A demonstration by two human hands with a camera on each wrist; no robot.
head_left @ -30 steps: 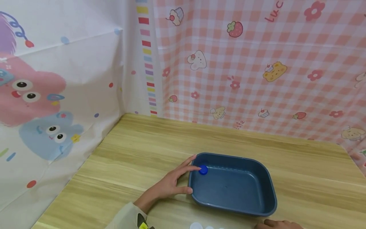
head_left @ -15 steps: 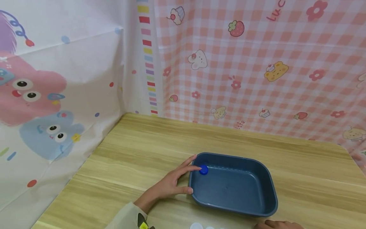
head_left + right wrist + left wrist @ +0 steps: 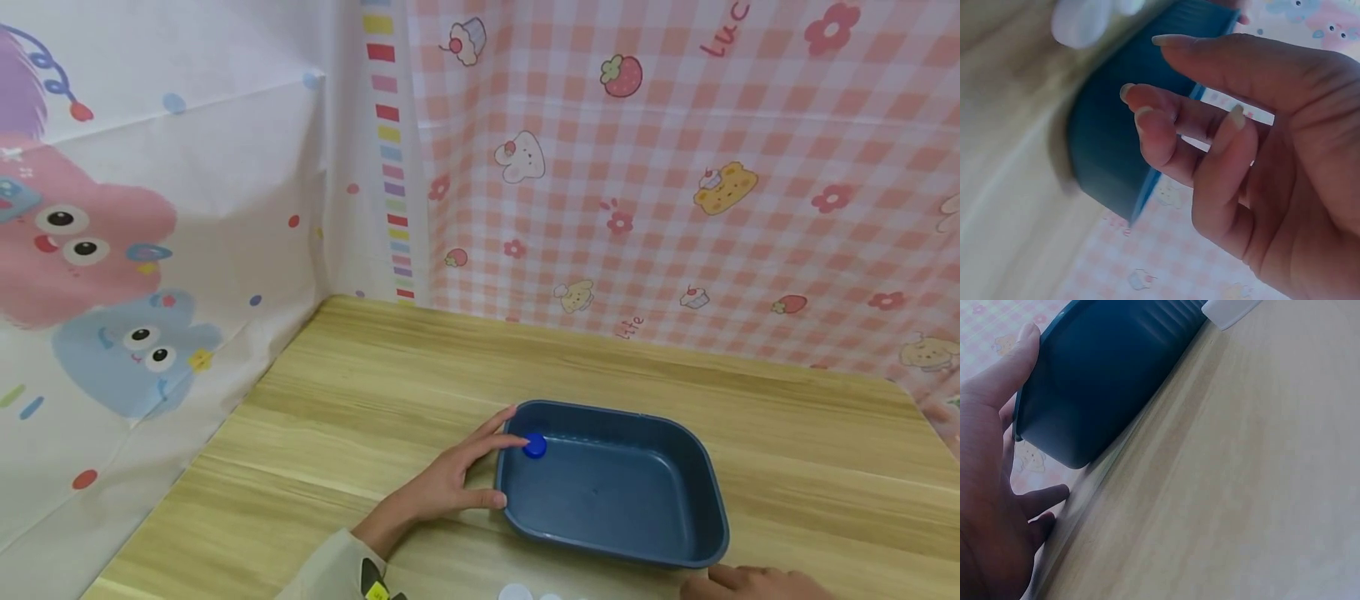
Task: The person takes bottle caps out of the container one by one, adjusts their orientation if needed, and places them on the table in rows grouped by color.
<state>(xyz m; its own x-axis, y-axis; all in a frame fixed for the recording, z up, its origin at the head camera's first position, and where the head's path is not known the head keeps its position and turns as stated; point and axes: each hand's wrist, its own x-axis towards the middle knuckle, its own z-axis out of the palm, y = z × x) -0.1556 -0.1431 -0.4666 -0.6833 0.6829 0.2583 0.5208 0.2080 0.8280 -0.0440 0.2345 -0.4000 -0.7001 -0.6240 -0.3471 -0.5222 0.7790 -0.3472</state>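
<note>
My left hand (image 3: 450,479) rests at the left end of a dark blue plastic basin (image 3: 607,508). Its thumb and a long finger touch the rim, and the index finger reaches over it to a small round blue cap (image 3: 536,448) inside the basin. In the left wrist view, the thumb lies along the outside of the basin (image 3: 1104,375) and the lower fingers hang near the tabletop. Just off the basin's near right corner is my right hand (image 3: 753,583). The right wrist view shows that hand (image 3: 1254,144) with loosely curled fingers and nothing in them.
Several round white pieces (image 3: 515,592) lie on the wooden table (image 3: 360,383) in front of the basin, partly cut off by the frame's lower edge. A pink checked cloth (image 3: 660,125) hangs behind the table and a white printed cloth (image 3: 247,150) on the left.
My right hand has shifted slightly to the right and up beside the basin's near right corner. The left hand, basin and blue cap stay in place.
</note>
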